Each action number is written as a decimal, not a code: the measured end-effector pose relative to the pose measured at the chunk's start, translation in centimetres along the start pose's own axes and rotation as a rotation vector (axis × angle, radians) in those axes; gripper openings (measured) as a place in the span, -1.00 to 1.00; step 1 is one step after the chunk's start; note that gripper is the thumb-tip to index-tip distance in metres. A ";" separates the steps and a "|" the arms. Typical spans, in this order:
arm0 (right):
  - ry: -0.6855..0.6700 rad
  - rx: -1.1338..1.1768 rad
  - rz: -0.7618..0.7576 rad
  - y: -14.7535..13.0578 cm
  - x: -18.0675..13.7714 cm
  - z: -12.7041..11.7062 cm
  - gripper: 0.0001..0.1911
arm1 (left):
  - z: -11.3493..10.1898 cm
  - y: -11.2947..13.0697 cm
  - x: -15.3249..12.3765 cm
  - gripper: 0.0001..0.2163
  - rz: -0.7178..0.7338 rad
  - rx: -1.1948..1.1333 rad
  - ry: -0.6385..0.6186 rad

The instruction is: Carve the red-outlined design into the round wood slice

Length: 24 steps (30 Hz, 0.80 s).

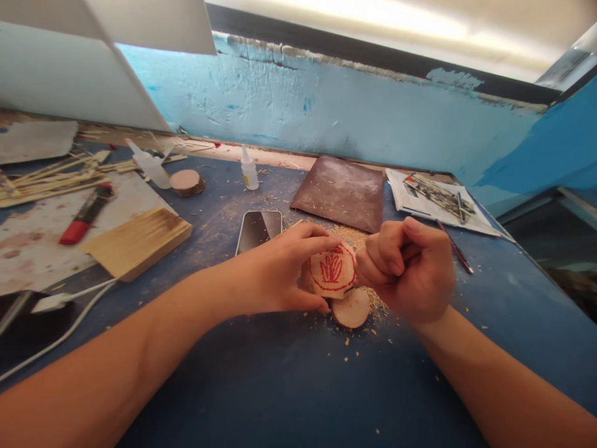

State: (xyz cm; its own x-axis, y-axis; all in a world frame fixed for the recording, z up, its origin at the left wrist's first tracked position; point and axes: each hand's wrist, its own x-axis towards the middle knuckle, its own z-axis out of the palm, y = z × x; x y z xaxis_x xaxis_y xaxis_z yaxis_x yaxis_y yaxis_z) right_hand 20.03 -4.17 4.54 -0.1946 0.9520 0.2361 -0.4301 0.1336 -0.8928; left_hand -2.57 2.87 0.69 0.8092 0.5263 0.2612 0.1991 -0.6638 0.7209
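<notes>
My left hand (293,267) grips a round wood slice (332,270) by its edge, thumb below and fingers above. Its face, tilted toward me, carries a red plant-like drawing inside a red ring. Just right of it, my right hand (405,267) is closed in a fist close to the slice's edge. Whatever the fist holds is hidden by the fingers; a small dark line shows near the slice's lower right edge. Beneath lies a second, plain wood slice (352,308) on the blue table, with wood shavings (377,302) around it.
A phone (259,230) lies behind my left hand. Farther back are a brown sheet (342,193), a small glue bottle (249,171) and another wood slice (186,182). A wood block (140,242) and a red-black tool (86,214) lie left; a pencil (457,249) lies right.
</notes>
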 end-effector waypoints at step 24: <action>0.020 -0.024 0.019 1.0 -0.3 0.2 -0.37 | 0.0 1.2 0.2 0.03 -0.059 0.149 0.003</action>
State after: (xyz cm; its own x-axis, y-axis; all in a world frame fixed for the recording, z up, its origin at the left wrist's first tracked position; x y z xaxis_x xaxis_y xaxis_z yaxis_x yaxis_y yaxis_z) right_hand 19.44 -4.43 3.65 -0.1845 0.9599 0.2109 -0.4056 0.1211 -0.9060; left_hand -2.17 2.17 1.55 0.7918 0.5685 0.2233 0.3264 -0.7029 0.6319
